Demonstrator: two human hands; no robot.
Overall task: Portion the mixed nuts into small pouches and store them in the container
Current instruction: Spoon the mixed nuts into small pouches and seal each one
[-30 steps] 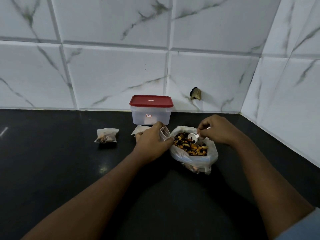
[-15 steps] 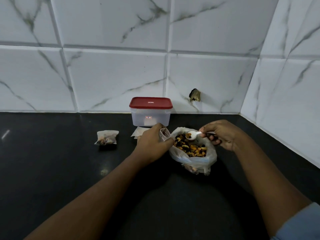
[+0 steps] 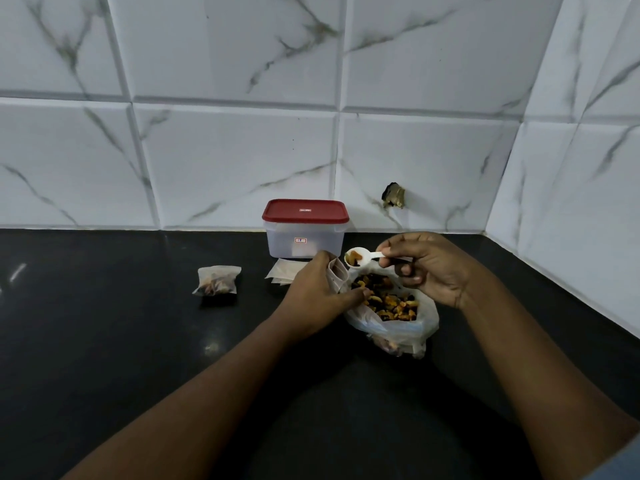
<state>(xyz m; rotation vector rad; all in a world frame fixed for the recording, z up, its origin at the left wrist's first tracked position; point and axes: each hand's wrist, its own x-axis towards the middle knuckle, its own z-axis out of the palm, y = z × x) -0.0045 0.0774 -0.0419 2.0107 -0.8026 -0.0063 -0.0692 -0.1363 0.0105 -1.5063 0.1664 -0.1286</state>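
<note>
A clear plastic bag (image 3: pixel 398 329) of mixed nuts (image 3: pixel 389 299) lies open on the black counter. My left hand (image 3: pixel 317 294) grips a small empty pouch (image 3: pixel 337 273) upright at the bag's left edge. My right hand (image 3: pixel 429 266) pinches the handle of a white spoon (image 3: pixel 362 258), which carries a few nuts just above the bag and right beside the pouch mouth. A filled pouch (image 3: pixel 217 280) lies to the left. The container (image 3: pixel 304 228) with a red lid stands closed against the wall.
A few flat empty pouches (image 3: pixel 282 271) lie in front of the container, partly hidden by my left hand. White marble tiles form the back wall and right wall, meeting in a corner. A dark chipped hole (image 3: pixel 393 195) marks the back wall.
My right hand has lifted the spoon out of the bag with nuts in it and moved it left, up to the pouch mouth. My left hand has kept its hold on the pouch.
</note>
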